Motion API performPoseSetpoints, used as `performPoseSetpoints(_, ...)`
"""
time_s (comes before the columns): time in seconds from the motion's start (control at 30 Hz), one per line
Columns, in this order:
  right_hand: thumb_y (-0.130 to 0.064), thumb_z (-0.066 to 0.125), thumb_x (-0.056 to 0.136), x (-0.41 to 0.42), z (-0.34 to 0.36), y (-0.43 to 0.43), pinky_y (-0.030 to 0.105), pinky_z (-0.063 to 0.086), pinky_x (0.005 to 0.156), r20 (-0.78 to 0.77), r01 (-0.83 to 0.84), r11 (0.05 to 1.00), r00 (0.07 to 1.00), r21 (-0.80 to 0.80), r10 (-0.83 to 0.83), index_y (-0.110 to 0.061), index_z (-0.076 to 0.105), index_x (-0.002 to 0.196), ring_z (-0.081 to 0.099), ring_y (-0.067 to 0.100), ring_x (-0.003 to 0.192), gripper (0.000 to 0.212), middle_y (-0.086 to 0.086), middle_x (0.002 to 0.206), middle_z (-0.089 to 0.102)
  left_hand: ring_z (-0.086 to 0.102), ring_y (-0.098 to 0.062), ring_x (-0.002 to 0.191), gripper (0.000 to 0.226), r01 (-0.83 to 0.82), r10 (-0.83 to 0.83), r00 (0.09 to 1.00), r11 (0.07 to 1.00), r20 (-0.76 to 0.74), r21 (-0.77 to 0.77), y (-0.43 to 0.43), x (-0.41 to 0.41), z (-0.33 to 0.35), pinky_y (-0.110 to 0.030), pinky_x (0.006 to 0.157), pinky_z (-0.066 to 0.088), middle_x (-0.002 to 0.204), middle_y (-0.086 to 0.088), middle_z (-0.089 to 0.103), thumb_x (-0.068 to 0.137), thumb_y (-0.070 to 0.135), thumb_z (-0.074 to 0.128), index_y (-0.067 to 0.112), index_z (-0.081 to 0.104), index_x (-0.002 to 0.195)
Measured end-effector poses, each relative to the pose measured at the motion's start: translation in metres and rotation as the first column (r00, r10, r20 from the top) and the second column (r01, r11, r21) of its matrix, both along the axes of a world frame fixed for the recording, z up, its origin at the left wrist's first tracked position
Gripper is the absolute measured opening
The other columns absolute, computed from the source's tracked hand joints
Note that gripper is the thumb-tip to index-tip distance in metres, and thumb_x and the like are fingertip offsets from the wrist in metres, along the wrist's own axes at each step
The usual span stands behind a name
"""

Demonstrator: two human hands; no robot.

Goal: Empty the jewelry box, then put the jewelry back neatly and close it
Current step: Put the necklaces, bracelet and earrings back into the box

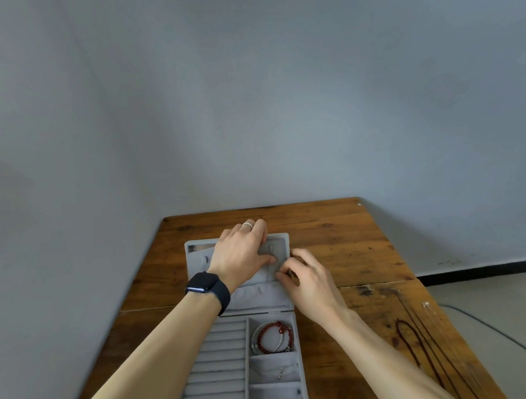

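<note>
At the lid [282,243], left hand [242,250] grips its edge; right hand [309,278] pinches perhaps a chain [277,266].

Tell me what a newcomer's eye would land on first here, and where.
Both hands meet over the open lid of the grey jewelry box on the wooden table: the left hand lies on it, and the right hand pinches a small silver piece. Nearer, a red bead bracelet sits in the box's farthest right-hand compartment, and a dark watch circles the left wrist.
</note>
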State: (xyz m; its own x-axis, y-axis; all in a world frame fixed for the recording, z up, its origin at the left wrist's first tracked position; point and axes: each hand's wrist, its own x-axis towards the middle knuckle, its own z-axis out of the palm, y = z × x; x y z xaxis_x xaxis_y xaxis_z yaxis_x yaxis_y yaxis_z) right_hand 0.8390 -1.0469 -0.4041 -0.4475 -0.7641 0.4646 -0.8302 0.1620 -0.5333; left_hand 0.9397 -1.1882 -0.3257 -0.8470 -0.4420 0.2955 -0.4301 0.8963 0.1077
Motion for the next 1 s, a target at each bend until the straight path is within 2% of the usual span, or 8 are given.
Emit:
performPoseSetpoints(0.1,-0.024,0.066,0.093,0.002,0.002,-0.002,0.026,0.053,0.079,0.024,0.024,0.998,0.999,-0.059,-0.023,-0.018,0.069,0.094,0.065,0.016,0.096,0.007,-0.004,0.123,0.058,0.053,-0.019,0.089,0.033,0.034,-0.034,0.999,0.999,0.002,-0.034,0.001,0.003,0.003,-0.033,0.083,0.043,0.099,0.006,0.052,0.089,0.044,0.067,0.025,0.041,0.095)
performPoseSetpoints(0.23,-0.022,0.059,0.098,0.004,0.012,-0.010,0.017,0.046,0.070,0.003,0.077,0.984,0.997,-0.159,-0.077,-0.019,0.063,0.098,0.064,0.014,0.087,0.005,-0.002,0.114,0.061,0.061,-0.025,0.095,0.014,0.136,-0.134,0.991,0.972,0.021,-0.191,-0.002,0.012,0.000,-0.039,0.081,0.051,0.118,-0.001,0.059,0.097,0.037,0.056,0.026,0.054,0.106)
performPoseSetpoints(0.43,-0.021,0.061,0.096,0.002,0.026,-0.024,0.026,0.051,0.060,-0.063,0.132,0.971,0.987,-0.199,-0.148,-0.017,0.065,0.094,0.064,0.019,0.077,0.006,-0.002,0.104,0.063,0.062,-0.026,0.071,0.006,0.157,-0.174,0.984,0.948,-0.036,-0.276,-0.004,0.016,-0.006,-0.038,0.063,0.054,0.101,-0.004,0.068,0.090,0.020,0.063,0.017,0.064,0.096)
performPoseSetpoints(0.57,-0.022,0.063,0.092,0.008,0.029,-0.029,0.028,0.046,0.053,-0.074,0.197,0.958,0.974,-0.206,-0.216,-0.016,0.062,0.086,0.061,0.020,0.067,0.008,-0.002,0.097,0.061,0.061,-0.025,0.068,0.005,0.078,-0.108,0.985,0.975,-0.135,-0.210,0.000,0.016,-0.008,-0.036,0.062,0.051,0.081,-0.003,0.064,0.092,0.015,0.059,0.012,0.060,0.087)
performPoseSetpoints(0.7,-0.019,0.068,0.083,0.013,0.034,-0.037,0.026,0.037,0.058,0.084,0.296,0.941,0.955,-0.166,-0.286,-0.016,0.059,0.076,0.057,0.023,0.066,0.012,-0.002,0.089,0.058,0.061,-0.025,0.082,0.006,0.004,-0.017,0.987,0.997,-0.158,-0.078,0.006,0.010,-0.006,-0.037,0.078,0.051,0.091,-0.003,0.065,0.092,0.016,0.058,0.012,0.062,0.091)
performPoseSetpoints(0.8,-0.016,0.070,0.078,0.014,0.037,-0.041,0.027,0.035,0.062,0.179,0.327,0.936,0.936,-0.132,-0.302,-0.015,0.058,0.072,0.055,0.022,0.069,0.014,-0.001,0.089,0.057,0.059,-0.022,0.089,0.006,-0.044,0.048,0.982,0.999,-0.181,0.027,0.006,0.009,-0.004,-0.030,0.075,0.046,0.097,0.000,0.064,0.094,0.019,0.058,0.016,0.063,0.094)
performPoseSetpoints(0.93,-0.015,0.072,0.080,0.011,0.031,-0.035,0.024,0.034,0.063,0.137,0.262,0.962,0.959,-0.081,-0.249,-0.013,0.062,0.073,0.049,0.015,0.074,0.013,-0.002,0.098,0.055,0.060,-0.023,0.091,0.006,-0.062,0.083,0.979,0.991,-0.185,0.119,0.001,0.010,-0.003,-0.035,0.068,0.051,0.101,0.002,0.063,0.093,0.023,0.063,0.020,0.060,0.090)
performPoseSetpoints(1.0,-0.014,0.072,0.081,0.010,0.027,-0.030,0.015,0.031,0.059,0.102,0.229,0.971,0.970,-0.071,-0.222,-0.013,0.063,0.075,0.049,0.013,0.075,0.011,-0.002,0.100,0.054,0.059,-0.023,0.090,0.007,-0.065,0.085,0.981,0.991,-0.174,0.121,0.001,0.010,-0.003,-0.032,0.067,0.047,0.100,0.003,0.062,0.092,0.025,0.065,0.022,0.061,0.089)
